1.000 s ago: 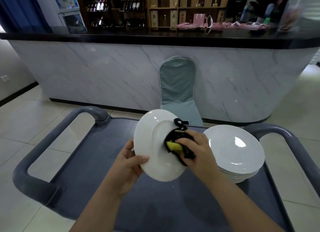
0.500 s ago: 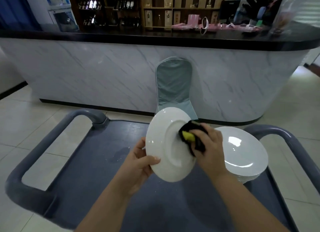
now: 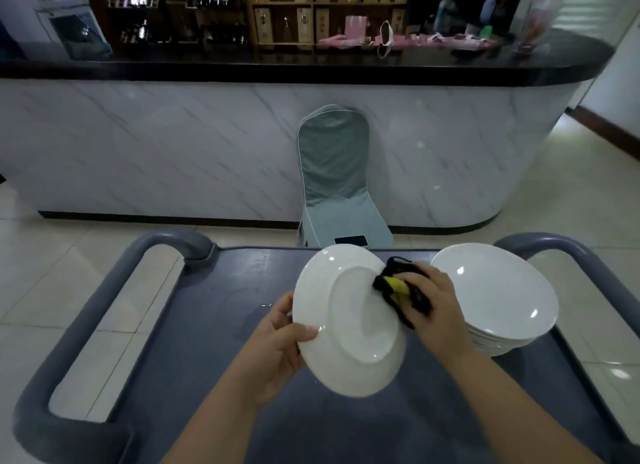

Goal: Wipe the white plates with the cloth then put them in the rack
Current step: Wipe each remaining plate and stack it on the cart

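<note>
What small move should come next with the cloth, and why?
Probably sweep the cloth down across the plate. The right hand presses it only near the upper right of the plate, which the left hand grips by its rim.

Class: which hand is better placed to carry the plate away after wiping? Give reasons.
Left: the left hand grips the plate by its rim; the right hand holds the cloth.

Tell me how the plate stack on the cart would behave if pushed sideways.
Probably heavy: the plate stack holds several rigid plates. Glossy faces suggest upper plates could slide apart rather than move together. It sits near the right rim of the cart, so pushing rightward looks risky.
</note>
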The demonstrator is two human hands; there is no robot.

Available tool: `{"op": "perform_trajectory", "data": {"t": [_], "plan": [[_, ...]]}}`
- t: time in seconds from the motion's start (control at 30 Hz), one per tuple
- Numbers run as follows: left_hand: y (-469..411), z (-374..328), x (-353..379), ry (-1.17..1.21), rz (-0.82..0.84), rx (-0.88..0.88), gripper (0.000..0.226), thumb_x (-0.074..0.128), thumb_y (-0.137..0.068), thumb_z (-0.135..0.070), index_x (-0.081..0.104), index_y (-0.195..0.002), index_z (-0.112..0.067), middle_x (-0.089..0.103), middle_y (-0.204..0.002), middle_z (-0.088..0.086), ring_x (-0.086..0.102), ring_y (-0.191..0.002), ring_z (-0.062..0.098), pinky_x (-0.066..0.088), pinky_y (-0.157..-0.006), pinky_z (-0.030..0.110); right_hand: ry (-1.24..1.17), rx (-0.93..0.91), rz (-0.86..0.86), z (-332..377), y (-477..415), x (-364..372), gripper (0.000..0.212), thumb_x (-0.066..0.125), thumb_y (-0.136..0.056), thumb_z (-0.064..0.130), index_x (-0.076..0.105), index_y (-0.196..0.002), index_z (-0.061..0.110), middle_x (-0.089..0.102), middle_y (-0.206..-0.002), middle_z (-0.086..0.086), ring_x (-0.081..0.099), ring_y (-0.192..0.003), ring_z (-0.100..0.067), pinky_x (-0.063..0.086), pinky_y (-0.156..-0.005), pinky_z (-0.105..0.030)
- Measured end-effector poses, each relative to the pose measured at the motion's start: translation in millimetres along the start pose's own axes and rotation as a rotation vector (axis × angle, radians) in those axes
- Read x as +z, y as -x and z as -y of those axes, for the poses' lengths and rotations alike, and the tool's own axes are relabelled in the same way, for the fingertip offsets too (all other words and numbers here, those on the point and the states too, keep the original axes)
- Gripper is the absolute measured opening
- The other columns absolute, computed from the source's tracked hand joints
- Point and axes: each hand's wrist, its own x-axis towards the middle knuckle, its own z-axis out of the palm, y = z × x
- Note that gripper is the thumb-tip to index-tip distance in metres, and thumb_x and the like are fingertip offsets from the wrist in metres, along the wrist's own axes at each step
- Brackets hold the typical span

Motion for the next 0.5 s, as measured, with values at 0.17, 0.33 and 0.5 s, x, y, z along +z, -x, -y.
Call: {"op": "perform_trajectory", "data": {"t": [0.17,0.33,0.5], "plan": [[2.1,-0.6,-7.5,-0.137,0.056,-0.078,0.055,0.074,-0.067,-0.003,0.061,-0.119,-0.016,0.067,-0.115,0.014,0.066,-0.103,0.036,0.057,-0.08,0.045,-0.04,0.069,0.171,51.7,-43.7,21.4,0.03,0.072,-0.08,0.006,0.07,-0.108,0.015,0.057,-0.118,0.005,0.055,-0.112,-0.028,0.04,-0.101,-0.032],[0.7,-2.7,-24.8,-0.091,-0.02,-0.065,0.053,0.072,-0.071,0.007,0.061,-0.119,-0.013,0.065,-0.121,0.021,0.062,-0.109,0.04,0.049,-0.091,0.055,0.069,-0.306,0.352,96.4,-41.7,50.1,0.033,0.066,-0.077,0.028,0.068,-0.11,0.023,0.058,-0.127,-0.003,0.051,-0.106,-0.025,0.038,-0.094,-0.029],[-0.5,-18.3,-38.6,-0.172,0.04,-0.066,0.05,0.07,-0.071,0.0,0.057,-0.117,-0.016,0.068,-0.112,0.016,0.067,-0.1,0.035,0.057,-0.071,0.043,0.077,0.102,0.131,97.5,-55.9,67.4,0.037,0.076,-0.075,0.011,0.07,-0.111,0.016,0.058,-0.126,-0.006,0.052,-0.108,-0.034,0.041,-0.099,-0.039]]}}
